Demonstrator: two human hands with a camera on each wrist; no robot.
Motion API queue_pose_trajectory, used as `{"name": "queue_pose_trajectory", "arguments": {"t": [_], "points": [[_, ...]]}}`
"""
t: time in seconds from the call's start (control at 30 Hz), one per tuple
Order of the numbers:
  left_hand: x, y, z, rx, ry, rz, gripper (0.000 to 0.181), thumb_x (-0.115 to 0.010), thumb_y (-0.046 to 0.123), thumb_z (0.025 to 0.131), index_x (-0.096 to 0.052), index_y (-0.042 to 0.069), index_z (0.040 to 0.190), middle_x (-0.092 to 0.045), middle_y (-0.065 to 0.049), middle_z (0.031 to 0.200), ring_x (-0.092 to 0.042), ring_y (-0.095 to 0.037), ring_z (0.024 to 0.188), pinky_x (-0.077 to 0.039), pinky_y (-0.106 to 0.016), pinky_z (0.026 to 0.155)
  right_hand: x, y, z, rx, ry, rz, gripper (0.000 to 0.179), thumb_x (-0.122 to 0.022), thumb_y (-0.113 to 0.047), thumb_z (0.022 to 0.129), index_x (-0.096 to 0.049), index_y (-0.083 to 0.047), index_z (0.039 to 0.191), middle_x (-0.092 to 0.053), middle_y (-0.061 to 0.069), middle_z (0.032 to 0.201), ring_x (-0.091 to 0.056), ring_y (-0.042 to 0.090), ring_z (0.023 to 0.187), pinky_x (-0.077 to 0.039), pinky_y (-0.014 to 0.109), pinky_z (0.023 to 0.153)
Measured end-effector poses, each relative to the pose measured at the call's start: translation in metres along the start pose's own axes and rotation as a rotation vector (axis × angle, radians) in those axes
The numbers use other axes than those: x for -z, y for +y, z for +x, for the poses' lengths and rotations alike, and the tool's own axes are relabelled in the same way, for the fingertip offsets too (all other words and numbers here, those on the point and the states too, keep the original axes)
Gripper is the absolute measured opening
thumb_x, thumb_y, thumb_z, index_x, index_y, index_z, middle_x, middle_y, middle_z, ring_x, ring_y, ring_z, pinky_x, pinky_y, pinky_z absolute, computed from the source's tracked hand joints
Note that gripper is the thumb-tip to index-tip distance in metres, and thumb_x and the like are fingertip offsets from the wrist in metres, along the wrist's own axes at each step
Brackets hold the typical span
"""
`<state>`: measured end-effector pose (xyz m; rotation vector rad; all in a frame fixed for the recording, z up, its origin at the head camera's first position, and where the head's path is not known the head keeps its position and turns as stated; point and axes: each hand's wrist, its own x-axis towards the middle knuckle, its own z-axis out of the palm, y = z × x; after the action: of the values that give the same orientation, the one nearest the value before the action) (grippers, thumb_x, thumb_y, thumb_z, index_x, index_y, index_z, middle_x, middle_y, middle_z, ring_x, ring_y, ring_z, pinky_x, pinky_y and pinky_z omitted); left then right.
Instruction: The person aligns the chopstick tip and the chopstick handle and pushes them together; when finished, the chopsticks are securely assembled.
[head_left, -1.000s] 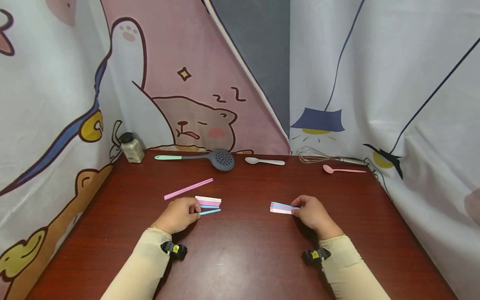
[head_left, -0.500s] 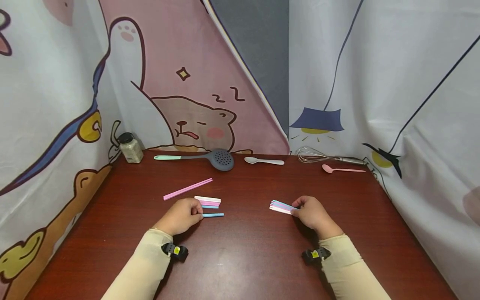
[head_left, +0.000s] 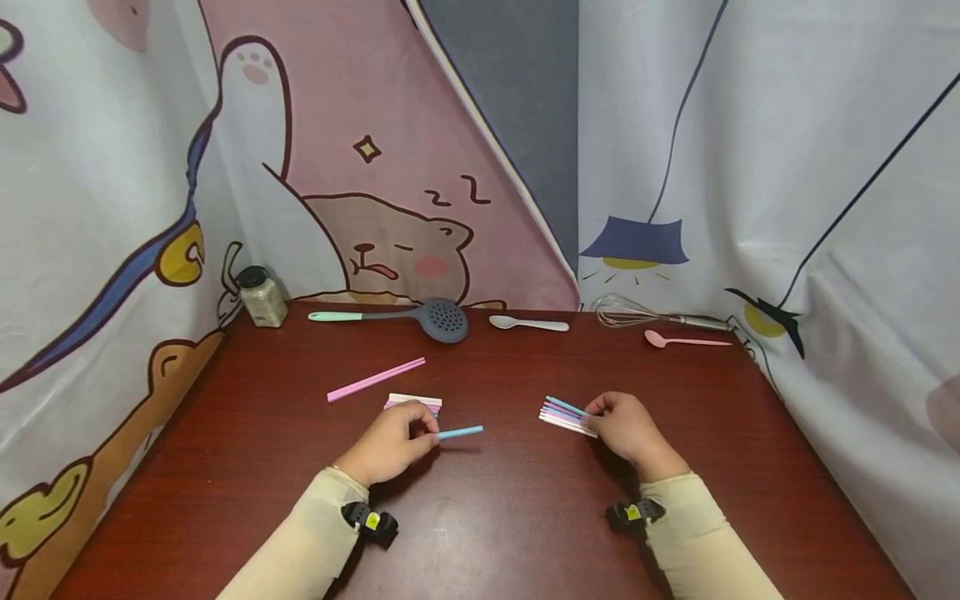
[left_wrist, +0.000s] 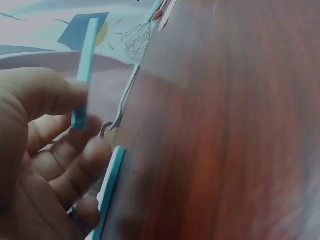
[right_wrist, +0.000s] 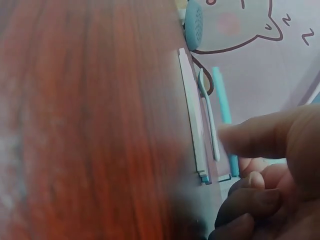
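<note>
Thumb and fingers of my left hand (head_left: 401, 442) pinch a short blue stick (head_left: 461, 433); in the left wrist view this blue stick (left_wrist: 88, 55) is square-edged and angled upward. Just beyond that hand lies a row of short white, pink and blue sticks (head_left: 415, 399), partly hidden by it. On the right, my right hand (head_left: 628, 427) pinches another blue stick (head_left: 564, 406) at the far side of a second row of short sticks (head_left: 564, 424), white nearest me. In the right wrist view, the thumb crosses this blue stick (right_wrist: 223, 102), which stands apart from the row.
Two long pink sticks (head_left: 375, 380) lie behind the left row. Along the table's back edge are a lidded jar (head_left: 262, 297), a slotted skimmer (head_left: 444, 321), a white spoon (head_left: 528, 322), a whisk (head_left: 660, 315) and a pink spoon (head_left: 686, 340). Printed curtains surround the table.
My left hand has moved right with its blue stick, drawing it away from the left row. My right hand stays in place while its blue stick spreads away from the right row.
</note>
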<state>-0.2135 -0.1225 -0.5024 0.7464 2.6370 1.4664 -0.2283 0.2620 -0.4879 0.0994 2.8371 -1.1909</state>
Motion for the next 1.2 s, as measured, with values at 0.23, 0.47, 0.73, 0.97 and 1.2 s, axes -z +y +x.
{"name": "queue_pose_trajectory", "arguments": {"t": [0.23,0.47,0.73,0.97,1.2], "points": [[-0.009,-0.001,0.001,0.062,-0.001,-0.212,0.008,-0.072,0.002,0.094,-0.065,0.005,0.091,-0.064,-0.004,0.077,-0.056,-0.008,0.064,-0.048,-0.022,0.059,-0.002,-0.009,-0.004,0.048,-0.005,0.197,0.01,-0.074,-0.005,0.092,-0.071,0.001,0.099,-0.063,0.004,0.081,-0.053,0.017,0.072,-0.044,0.028,0.061],[-0.012,-0.002,0.003,0.14,0.014,-0.365,0.007,-0.07,0.0,0.095,-0.063,-0.001,0.097,-0.068,-0.021,0.084,-0.062,-0.012,0.071,-0.05,-0.022,0.06,-0.021,-0.029,-0.017,0.058,-0.169,0.645,0.014,-0.066,0.003,0.096,-0.062,0.011,0.107,-0.068,0.001,0.084,-0.061,0.011,0.072,-0.055,0.024,0.065],[-0.013,-0.005,0.003,0.159,0.03,-0.373,0.011,-0.07,0.0,0.094,-0.062,-0.006,0.099,-0.067,-0.024,0.088,-0.063,-0.013,0.074,-0.052,-0.025,0.063,-0.046,-0.024,-0.022,0.0,-0.341,0.99,0.02,-0.06,0.007,0.099,-0.065,-0.013,0.095,-0.07,-0.002,0.086,-0.069,0.007,0.076,-0.06,0.024,0.074],[-0.015,-0.006,0.004,0.158,0.038,-0.377,0.008,-0.068,0.0,0.095,-0.063,-0.004,0.1,-0.067,-0.022,0.09,-0.063,-0.012,0.075,-0.053,-0.025,0.067,-0.05,-0.016,-0.018,0.033,-0.402,1.039,0.023,-0.058,0.006,0.099,-0.064,-0.015,0.094,-0.07,-0.003,0.087,-0.068,0.007,0.077,-0.06,0.025,0.074],[-0.018,-0.004,0.004,0.177,0.045,-0.389,0.01,-0.068,0.002,0.096,-0.064,-0.005,0.102,-0.067,-0.02,0.091,-0.063,-0.012,0.077,-0.051,-0.025,0.067,-0.052,-0.015,-0.017,0.029,-0.437,1.049,0.023,-0.057,0.005,0.1,-0.063,-0.017,0.095,-0.069,-0.003,0.086,-0.067,0.007,0.076,-0.059,0.024,0.072]]}}
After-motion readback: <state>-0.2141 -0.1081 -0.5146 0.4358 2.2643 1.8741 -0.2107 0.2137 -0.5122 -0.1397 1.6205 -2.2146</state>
